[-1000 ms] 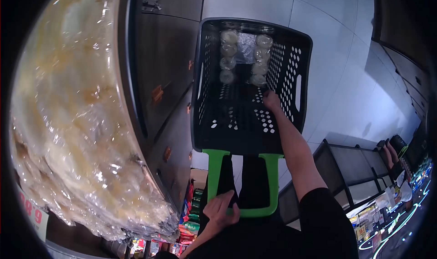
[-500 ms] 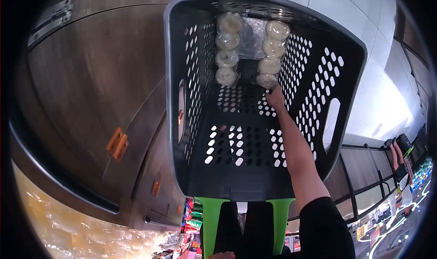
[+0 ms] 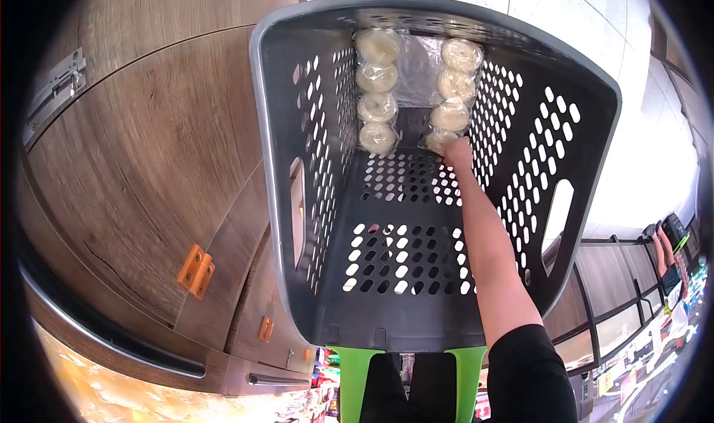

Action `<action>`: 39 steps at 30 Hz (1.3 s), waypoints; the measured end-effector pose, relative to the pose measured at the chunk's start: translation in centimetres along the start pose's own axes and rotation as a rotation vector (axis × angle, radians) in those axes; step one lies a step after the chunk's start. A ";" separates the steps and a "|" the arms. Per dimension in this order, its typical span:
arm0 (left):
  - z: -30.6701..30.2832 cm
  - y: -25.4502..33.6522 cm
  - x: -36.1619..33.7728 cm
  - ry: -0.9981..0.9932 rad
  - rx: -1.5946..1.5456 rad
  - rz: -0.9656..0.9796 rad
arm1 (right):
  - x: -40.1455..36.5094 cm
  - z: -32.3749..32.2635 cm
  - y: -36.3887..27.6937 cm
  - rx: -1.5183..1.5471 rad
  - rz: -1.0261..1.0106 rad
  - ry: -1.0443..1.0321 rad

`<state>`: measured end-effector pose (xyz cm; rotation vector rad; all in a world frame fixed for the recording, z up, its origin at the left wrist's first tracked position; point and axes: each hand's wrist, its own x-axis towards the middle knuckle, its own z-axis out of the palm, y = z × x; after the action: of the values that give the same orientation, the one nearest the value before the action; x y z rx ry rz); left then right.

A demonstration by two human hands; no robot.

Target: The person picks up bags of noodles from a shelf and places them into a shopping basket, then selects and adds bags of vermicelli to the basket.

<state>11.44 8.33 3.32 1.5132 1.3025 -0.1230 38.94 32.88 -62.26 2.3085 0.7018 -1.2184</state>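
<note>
A deep dark-grey perforated basket [image 3: 357,322] fills the middle of the view. At its far end lie two columns of pale round pieces with dimpled centres, in clear plastic wrap: the left wrapped pack [image 3: 377,107] and the right wrapped pack [image 3: 451,114]. My right hand [image 3: 459,154] reaches in along the right wall, its fingers closed at the near end of the right pack, around the edge of the nearest piece. The fingertips are partly hidden. My left hand is out of view.
Green legs [image 3: 355,382] support the near side of the basket. Wood-look cabinet doors [image 3: 156,125] with an orange hinge [image 3: 196,271] stand close on the left. Pale floor tiles [image 3: 565,21] stretch behind and right. A person's legs [image 3: 663,248] show at far right.
The view has shifted slightly and brightened. My right hand stays at the near end of the right pack. My left hand, partly visible at the bottom edge before, has left the view.
</note>
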 end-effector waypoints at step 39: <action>-7.2 0.0 8.5 0.670 -1.245 0.041 | -55.0 -26.5 12.2 1.114 -0.376 -0.787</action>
<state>10.99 19.15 0.67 0.4650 1.3877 1.1104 36.28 26.22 -0.39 2.0338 0.1231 -3.0141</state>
